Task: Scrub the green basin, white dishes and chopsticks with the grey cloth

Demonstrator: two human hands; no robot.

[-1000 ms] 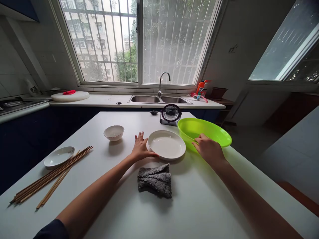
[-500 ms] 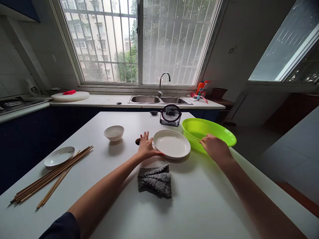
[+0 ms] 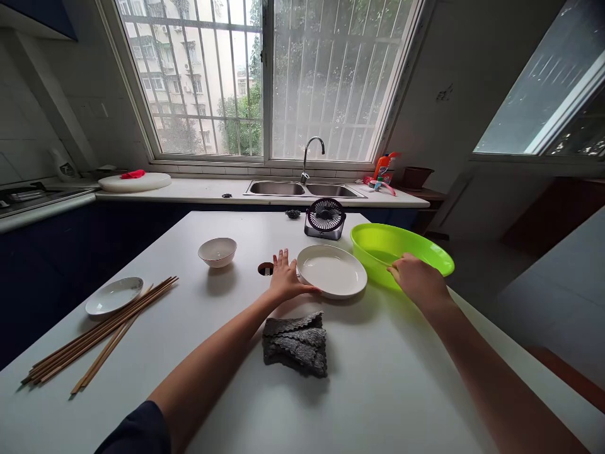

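Observation:
My left hand (image 3: 287, 281) lies with fingers spread against the left and near edge of a white oval plate (image 3: 331, 271) on the table. My right hand (image 3: 420, 279) has its fingers closed over the near rim of a bright green basin (image 3: 437, 260), just right of the plate. In front of the plate is a folded dark grey cloth (image 3: 295, 345) with scalloped edges. A small white bowl (image 3: 217, 252) stands left of my left hand, beside a round hole (image 3: 265, 268) in the tabletop, which my fingers partly border.
A small black fan (image 3: 326, 218) and a dark scouring pad (image 3: 293, 214) are at the far table edge. At left lie several wooden chopsticks (image 3: 106, 331) and a small white dish (image 3: 114, 296). Beyond are a double sink (image 3: 304, 189) and a round cutting board (image 3: 135, 183).
The plate and green basin have slid slightly to the right, with both hands moving along. More of the table hole shows. The cloth, bowl and chopsticks stay in place.

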